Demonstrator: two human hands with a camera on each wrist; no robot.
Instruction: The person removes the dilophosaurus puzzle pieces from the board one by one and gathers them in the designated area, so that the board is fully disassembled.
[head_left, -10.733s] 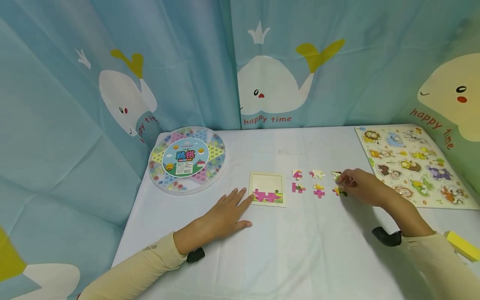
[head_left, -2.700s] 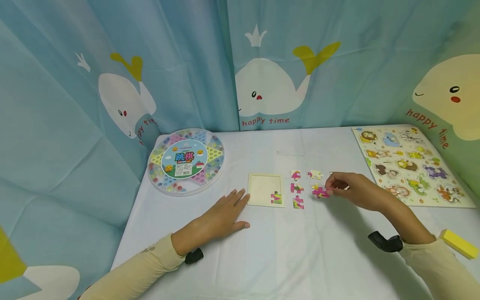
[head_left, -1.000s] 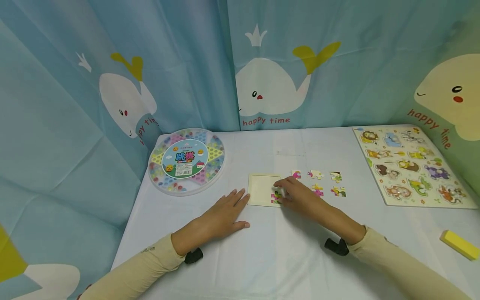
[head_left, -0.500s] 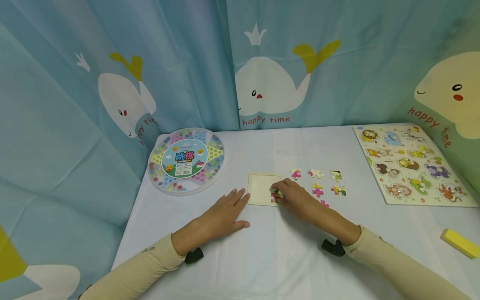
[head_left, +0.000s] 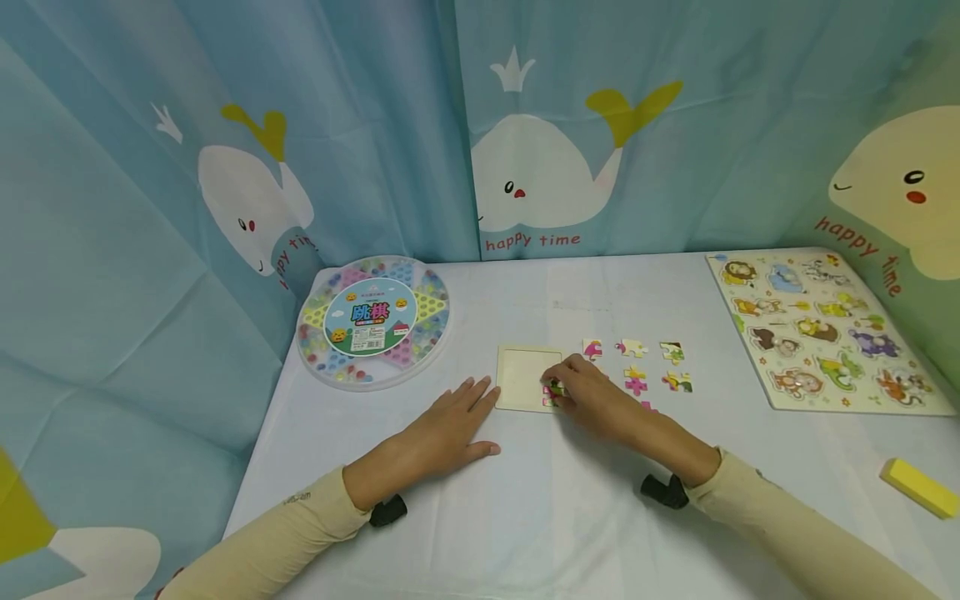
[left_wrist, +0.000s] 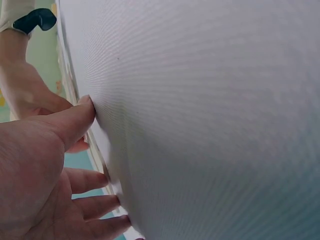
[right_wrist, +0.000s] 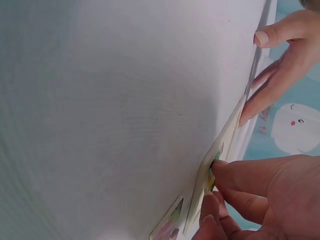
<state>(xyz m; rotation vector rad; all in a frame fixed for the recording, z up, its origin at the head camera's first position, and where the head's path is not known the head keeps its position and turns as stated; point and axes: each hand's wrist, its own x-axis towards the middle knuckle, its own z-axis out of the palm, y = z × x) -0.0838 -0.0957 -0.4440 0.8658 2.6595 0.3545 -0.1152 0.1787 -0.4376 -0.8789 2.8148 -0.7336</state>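
Note:
A small square puzzle tray [head_left: 521, 379] lies mid-table. My left hand [head_left: 446, 433] lies flat, fingers spread, fingertips at the tray's left edge. One pink and green jigsaw piece [head_left: 552, 396] sits in the tray's lower right corner. The thumb and fingers of my right hand [head_left: 596, 400] pinch that piece, as the right wrist view also shows, where green and yellow of the piece [right_wrist: 212, 179] peeks out between the fingertips. Right of the tray lie loose jigsaw pieces, among them a pink one [head_left: 592, 348] and a yellow and pink one [head_left: 635, 381]. My right hand hides some others.
A round Chinese checkers set [head_left: 371, 321] sits at the table's back left. An animal picture board [head_left: 825, 333] lies at the back right. Near the right edge is a yellow block [head_left: 918, 487]. A whale-print curtain [head_left: 375, 125] hangs behind the table.
Pink pieces have left the tray's bottom row and lie among the loose ones. My right hand came left from the loose pieces to the tray and has barely moved since. My left hand stayed put.

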